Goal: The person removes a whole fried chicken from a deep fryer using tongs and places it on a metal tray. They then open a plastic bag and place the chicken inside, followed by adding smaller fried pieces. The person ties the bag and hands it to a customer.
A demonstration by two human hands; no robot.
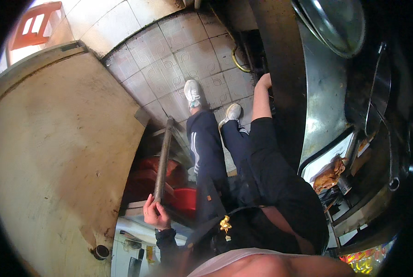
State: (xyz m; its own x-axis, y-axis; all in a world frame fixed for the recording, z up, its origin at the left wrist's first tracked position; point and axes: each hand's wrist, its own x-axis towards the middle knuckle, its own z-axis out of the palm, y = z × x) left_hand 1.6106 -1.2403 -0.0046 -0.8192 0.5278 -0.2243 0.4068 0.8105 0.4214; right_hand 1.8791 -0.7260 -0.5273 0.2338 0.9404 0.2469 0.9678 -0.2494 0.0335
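My right arm reaches down past the dark edge of a metal stove counter (285, 86). Only the wrist and back of my right hand (266, 80) show; its fingers are hidden under the counter. Close by, a yellow hose (239, 62) curves out of the dark space. On the other side, my left hand (157, 213) is at the near end of a worn metal pipe (164, 155), fingers bent and apart. Whether it grips the pipe or only overlaps it, I cannot tell. Red plastic basins (184, 204) lie under and behind the pipe.
A large stained table (68, 138) fills the left side. Tiled floor (192, 52) lies ahead of my shoes. On the stove side are a round lid (341, 27), a ladle (393, 173) and a browned piece of food (329, 175). A cleaver (134, 266) lies at lower left.
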